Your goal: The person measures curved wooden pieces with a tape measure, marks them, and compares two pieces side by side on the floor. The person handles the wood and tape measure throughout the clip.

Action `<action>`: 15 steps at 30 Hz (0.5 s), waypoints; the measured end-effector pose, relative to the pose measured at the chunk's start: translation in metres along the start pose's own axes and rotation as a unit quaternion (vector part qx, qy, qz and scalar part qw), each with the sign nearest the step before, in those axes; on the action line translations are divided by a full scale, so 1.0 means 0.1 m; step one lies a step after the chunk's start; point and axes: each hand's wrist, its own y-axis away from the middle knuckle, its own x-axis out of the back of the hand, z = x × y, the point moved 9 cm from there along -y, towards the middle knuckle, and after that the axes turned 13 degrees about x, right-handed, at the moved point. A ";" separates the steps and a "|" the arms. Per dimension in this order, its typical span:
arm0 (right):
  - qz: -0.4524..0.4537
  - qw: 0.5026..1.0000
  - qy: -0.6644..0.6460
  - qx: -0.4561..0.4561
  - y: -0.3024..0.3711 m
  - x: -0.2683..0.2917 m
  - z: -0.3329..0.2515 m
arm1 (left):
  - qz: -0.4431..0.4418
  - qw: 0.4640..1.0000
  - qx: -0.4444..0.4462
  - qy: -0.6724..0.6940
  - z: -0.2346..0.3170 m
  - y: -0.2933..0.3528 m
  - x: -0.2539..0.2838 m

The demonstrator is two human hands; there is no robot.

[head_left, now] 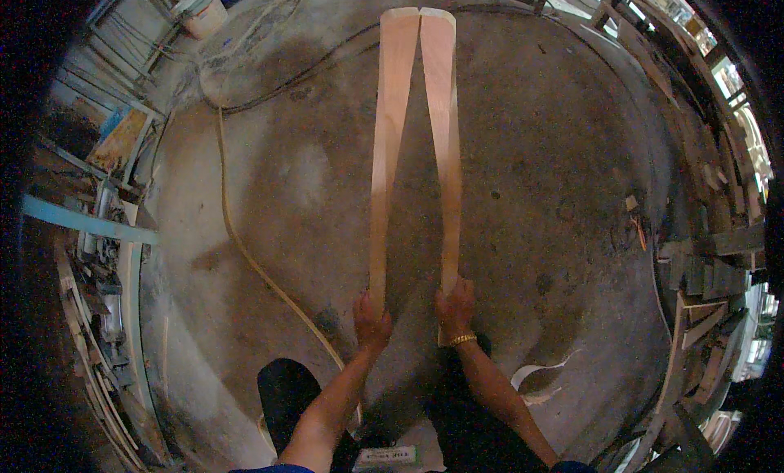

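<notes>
My left hand [372, 319] is closed around the narrow near end of a pale tapered wooden board [393, 106]. In my right hand [456, 306], with a gold band at the wrist, is the slim end of a second, similar wooden board [442, 114]. Both boards stretch away from me and widen toward their far ends, where their inner edges meet or nearly meet. A narrow gap between them grows wider toward my hands. The near tip of the right board shows just below my right hand.
A yellowish hose [237, 236] curves over the concrete floor [539, 228] on the left, joining dark cables [318, 65] farther off. A white bucket [200, 12] stands far left. A blue metal bar [90, 220] juts in at left. Stacked wood pieces [710, 277] line the right.
</notes>
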 end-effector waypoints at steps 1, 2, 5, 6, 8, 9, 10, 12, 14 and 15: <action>0.003 1.000 -0.001 0.011 0.01 0.00 -0.01 | -0.013 1.000 0.018 0.001 -0.05 -0.01 -0.02; 0.005 1.000 -0.003 0.023 0.01 0.01 -0.02 | -0.027 0.999 0.035 0.003 -0.09 -0.01 -0.05; -0.004 1.000 0.002 0.030 0.05 0.02 -0.01 | -0.048 0.997 0.062 -0.011 -0.16 0.00 -0.11; 0.000 0.999 -0.004 0.033 0.06 0.04 -0.01 | -0.053 0.996 0.067 -0.018 -0.17 0.00 -0.14; 0.009 0.999 -0.018 0.036 0.07 0.09 0.00 | -0.031 0.998 0.048 -0.027 -0.13 0.03 -0.14; 0.005 0.999 -0.016 0.037 0.08 0.10 0.00 | -0.020 0.999 0.039 -0.032 -0.12 0.04 -0.14; 0.000 0.999 -0.014 0.038 0.08 0.10 -0.01 | -0.019 0.999 0.037 -0.030 -0.13 0.05 -0.14; 0.001 0.999 -0.007 0.044 0.09 0.12 -0.03 | -0.017 0.999 0.035 -0.025 -0.16 0.05 -0.16; 0.012 0.998 0.001 0.057 0.09 0.13 -0.08 | -0.034 0.998 0.043 -0.012 -0.21 0.05 -0.19; 0.003 0.999 0.006 0.041 0.10 0.11 -0.06 | -0.042 0.998 0.048 -0.005 -0.24 0.04 -0.20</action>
